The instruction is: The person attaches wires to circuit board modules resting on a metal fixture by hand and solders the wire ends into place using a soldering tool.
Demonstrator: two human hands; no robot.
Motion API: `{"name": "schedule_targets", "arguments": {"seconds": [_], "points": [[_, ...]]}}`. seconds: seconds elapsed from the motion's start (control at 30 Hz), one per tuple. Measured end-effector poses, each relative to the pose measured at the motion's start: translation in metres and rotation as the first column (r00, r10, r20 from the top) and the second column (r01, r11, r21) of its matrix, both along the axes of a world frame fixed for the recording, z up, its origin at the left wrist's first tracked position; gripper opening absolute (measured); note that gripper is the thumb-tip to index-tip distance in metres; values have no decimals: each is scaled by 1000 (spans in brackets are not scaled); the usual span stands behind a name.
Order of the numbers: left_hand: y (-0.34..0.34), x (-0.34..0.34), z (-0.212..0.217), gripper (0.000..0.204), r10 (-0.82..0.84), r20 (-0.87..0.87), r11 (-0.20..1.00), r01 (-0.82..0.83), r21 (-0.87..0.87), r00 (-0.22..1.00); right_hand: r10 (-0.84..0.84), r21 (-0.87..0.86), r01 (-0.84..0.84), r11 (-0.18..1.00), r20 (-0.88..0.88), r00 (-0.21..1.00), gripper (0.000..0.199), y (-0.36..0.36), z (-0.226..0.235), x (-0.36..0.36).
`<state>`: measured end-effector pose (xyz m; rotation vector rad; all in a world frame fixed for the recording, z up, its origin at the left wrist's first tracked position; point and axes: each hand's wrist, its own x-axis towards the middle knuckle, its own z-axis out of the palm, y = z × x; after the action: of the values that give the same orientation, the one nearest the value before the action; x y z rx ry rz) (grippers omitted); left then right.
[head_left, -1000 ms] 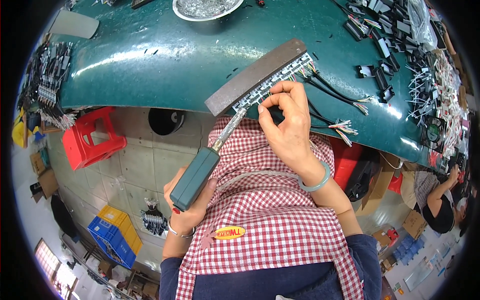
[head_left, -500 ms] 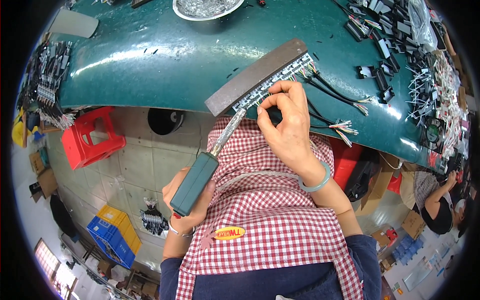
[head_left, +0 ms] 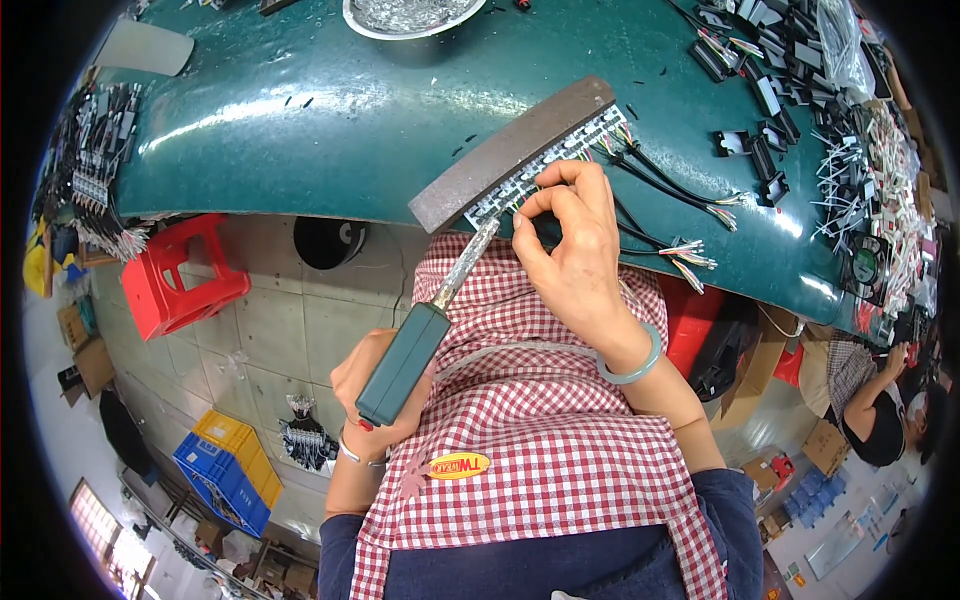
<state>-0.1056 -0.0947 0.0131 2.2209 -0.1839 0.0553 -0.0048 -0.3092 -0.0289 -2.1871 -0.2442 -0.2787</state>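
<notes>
A soldering iron (head_left: 404,366) with a green handle is gripped in my left hand (head_left: 372,385). Its foil-wrapped shaft points up and right, and the tip meets the near left end of a row of small circuit boards (head_left: 530,178). That row lies along a long brown bar (head_left: 515,150) set at a slant on the table edge. My right hand (head_left: 575,240) is pinched, thumb and forefinger at thin coloured wires beside the boards; the fingers partly cover them. Black cables (head_left: 665,180) with bare coloured ends trail to the right of this hand.
A foil-lined bowl (head_left: 415,15) stands at the far side of the green table (head_left: 330,150). Black housings (head_left: 765,150) and white cable ties (head_left: 840,180) lie at right, bundled cables (head_left: 105,150) at left. Below are a red stool (head_left: 180,280) and blue-yellow crates (head_left: 228,470). Another person (head_left: 885,410) sits far right.
My left hand and the soldering iron have shifted slightly right and up, bringing the tip a little further along the boards. My right hand has barely moved.
</notes>
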Motion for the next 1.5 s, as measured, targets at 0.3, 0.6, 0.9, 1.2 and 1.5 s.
{"name": "schedule_targets", "arguments": {"seconds": [0.3, 0.6, 0.9, 1.2, 1.5], "points": [[3, 3, -7, 16, -61, 84, 998, 61, -2, 995, -3, -2, 3, 1000, 8, 1000, 13, 1, 1, 0], [5, 1, -10, 16, -23, 69, 999, 25, -24, 997, -10, -4, 10, 1000, 12, 1000, 13, 2, 1, 0], [11, -9, 1, 23, 3, 98, 996, -12, 86, 995, -5, -15, 5, 1000, 14, 1000, 13, 2, 2, 1], [8, -9, 0, 26, 43, 68, 998, -47, 47, 997, -13, 23, 13, 1000, 11, 1000, 12, 2, 0, 0], [9, -7, -4, 27, 33, 66, 999, -36, 40, 997, -70, 114, 73, 991, -32, 997, 10, 2, -2, -6]]}}
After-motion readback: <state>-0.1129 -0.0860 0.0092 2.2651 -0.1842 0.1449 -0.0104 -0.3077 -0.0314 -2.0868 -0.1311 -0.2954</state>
